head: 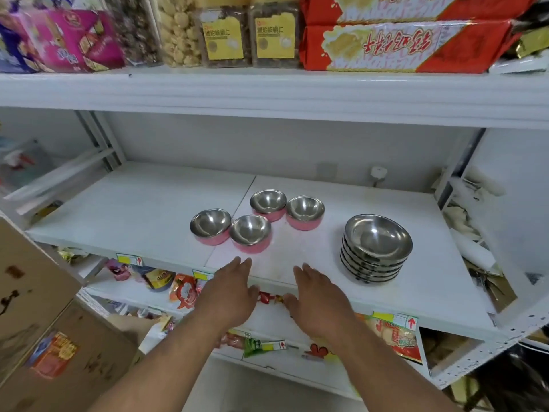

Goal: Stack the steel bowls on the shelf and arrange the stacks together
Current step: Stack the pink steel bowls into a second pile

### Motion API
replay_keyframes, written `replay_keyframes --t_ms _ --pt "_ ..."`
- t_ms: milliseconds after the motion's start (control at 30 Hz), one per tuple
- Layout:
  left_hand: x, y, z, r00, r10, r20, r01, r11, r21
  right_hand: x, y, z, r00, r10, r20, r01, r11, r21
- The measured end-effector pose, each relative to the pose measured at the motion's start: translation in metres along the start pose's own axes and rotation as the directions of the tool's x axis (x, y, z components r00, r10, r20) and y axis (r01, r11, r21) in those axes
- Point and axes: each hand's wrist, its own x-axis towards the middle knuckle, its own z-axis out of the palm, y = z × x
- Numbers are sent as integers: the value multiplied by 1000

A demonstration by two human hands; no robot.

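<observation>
Cardboard box [44, 337] sat far left. On white shelf [142, 209], four pink-sided steel bowls [210, 226] clustered mid-shelf, all loose, none nested. My left hand [230, 295] and right hand [319, 301] hovered at shelf's front edge, fingers spread, holding nothing. Stack of plain steel bowls [375, 248] stood further right, apart from pink ones.
</observation>
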Motion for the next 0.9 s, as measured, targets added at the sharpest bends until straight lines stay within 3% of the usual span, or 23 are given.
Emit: replay_keyframes --t_ms 367,567,767,900 --pt "102 -127 -48 998 50 -49 -55 992 -112 109 -79 8 978 205 -49 -203 978 47" --pt "152 -169 -61 995 -57 -79 28 945 -325 138 -103 10 917 387 -92 -352 897 268" --pt "196 -194 -58 964 -262 41 240 798 -553 168 -98 12 837 547 -18 -458 719 523" --pt "208 -195 -56 895 -381 233 418 529 -739 186 -90 16 788 610 82 -477 521 708"
